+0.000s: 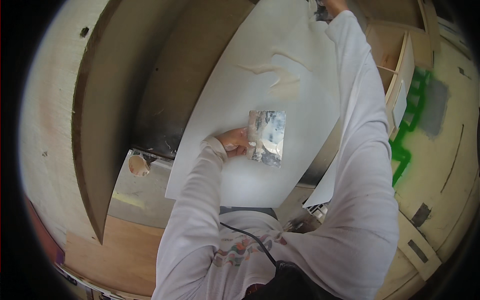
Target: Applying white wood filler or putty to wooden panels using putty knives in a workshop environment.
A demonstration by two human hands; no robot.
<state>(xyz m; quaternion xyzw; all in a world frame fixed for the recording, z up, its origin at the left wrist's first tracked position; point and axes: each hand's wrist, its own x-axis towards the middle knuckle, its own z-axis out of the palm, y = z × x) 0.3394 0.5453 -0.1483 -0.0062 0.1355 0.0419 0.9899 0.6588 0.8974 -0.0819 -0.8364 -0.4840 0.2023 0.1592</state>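
My left hand (235,141) is closed on the left edge of a flat, rectangular metal putty spreader (267,138), smeared with pale and dark residue. It is held above the lower half of a large white panel (215,175). At the top edge of the view, my right hand (336,6) reaches over the panel's far end. Its fingers close on a smeared metal spreader (319,11), partly cut off by the frame. Between the two hands, beige putty (285,80) lies on the panel in curved streaks and a broader patch.
On the left stands a curved wooden-edged board (82,100). A round container with beige residue (138,165) sits on a grey surface left of the panel. Open wooden shelving (390,50) is at the upper right, near green paint (400,150) on a yellowish surface.
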